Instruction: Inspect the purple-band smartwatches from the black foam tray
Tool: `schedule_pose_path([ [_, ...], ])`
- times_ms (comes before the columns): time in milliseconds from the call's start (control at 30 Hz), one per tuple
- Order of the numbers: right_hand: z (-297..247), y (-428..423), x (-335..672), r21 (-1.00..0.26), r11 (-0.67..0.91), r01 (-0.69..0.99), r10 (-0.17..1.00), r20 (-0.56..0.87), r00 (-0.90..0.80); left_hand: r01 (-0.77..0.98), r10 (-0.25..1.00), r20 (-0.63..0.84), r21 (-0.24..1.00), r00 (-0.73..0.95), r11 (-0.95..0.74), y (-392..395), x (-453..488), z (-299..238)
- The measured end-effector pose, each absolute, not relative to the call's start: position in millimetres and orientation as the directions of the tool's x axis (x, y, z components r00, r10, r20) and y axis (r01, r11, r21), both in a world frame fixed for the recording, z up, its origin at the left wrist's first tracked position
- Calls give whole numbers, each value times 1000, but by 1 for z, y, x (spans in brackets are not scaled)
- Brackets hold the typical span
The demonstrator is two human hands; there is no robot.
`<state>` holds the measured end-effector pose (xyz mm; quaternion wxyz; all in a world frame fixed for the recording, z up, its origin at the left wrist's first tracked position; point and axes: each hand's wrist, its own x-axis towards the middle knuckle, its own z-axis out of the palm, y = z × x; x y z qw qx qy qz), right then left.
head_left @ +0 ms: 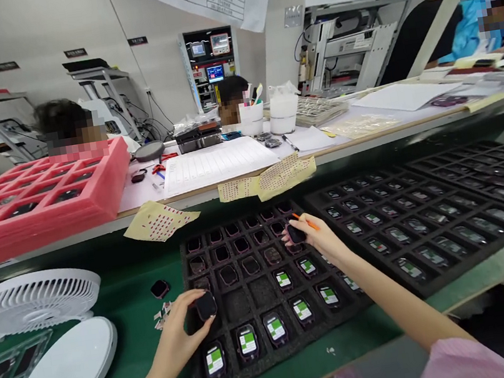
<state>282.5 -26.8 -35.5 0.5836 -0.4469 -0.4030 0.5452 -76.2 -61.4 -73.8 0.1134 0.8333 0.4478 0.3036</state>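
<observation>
Wall: looks evenly bright.
Upper tabletop: casts deep shadow beneath.
Right-hand tray: gleams with pale glare.
Left grip: looks softly lit, fairly sharp.
Frame edges: stretch and lean.
Heads: break into pixel blocks.

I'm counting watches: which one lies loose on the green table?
The dark watch between the white fan and the nearest black foam tray. The others sit in trays or are held in the left hand and right hand.

Left hand curved in pinch grip; right hand farther forward, apparently pinching too.
</observation>
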Motion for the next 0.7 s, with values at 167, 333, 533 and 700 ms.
schedule_pose_path([
  [167, -15, -57, 266, -955, -9, -297, 997, 15, -79, 705, 824, 344, 429, 450, -564, -67, -82, -94],
  [333, 2, -75, 254, -972, 83, -218, 994, 97, -55, 722, 829, 313, 408, 464, -559, -67, -86, -99],
  [533, 8, -81, 250, -976, 94, -196, 992, 108, -59, 720, 823, 338, 404, 456, -564, -66, -85, -97],
  [700, 8, -80, 248, -976, 115, -185, 989, 129, -66, 725, 825, 328, 397, 460, -562, -67, -86, -96],
])
